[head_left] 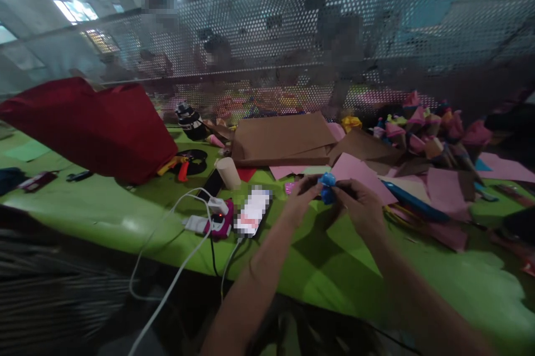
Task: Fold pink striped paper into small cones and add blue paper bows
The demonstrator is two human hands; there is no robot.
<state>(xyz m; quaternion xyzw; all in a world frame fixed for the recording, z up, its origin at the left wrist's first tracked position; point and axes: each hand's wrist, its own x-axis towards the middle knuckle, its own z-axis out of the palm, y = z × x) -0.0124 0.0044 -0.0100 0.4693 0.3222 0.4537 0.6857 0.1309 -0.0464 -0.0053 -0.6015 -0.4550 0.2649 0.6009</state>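
Between my two hands, a small shiny blue piece (328, 188), gathered or twisted at its middle, is held above the green table; its exact kind I cannot make out. My left hand (304, 195) pinches it from the left side. From the right, the fingers of my right hand (358, 203) close on its other edge. Pink paper sheets (361, 176) lie just behind my right hand. A phone (253, 211) with a lit screen rests on the table, left of my left hand.
White cables (184, 267) run from a magenta power strip (221, 221) over the front edge. A dark red bag (92, 127) stands at left. Behind are a cardboard box (284, 139), wrapped pink bundles (418, 133) and a perforated metal screen (267, 38). A blue tool-like strip (413, 200) lies right.
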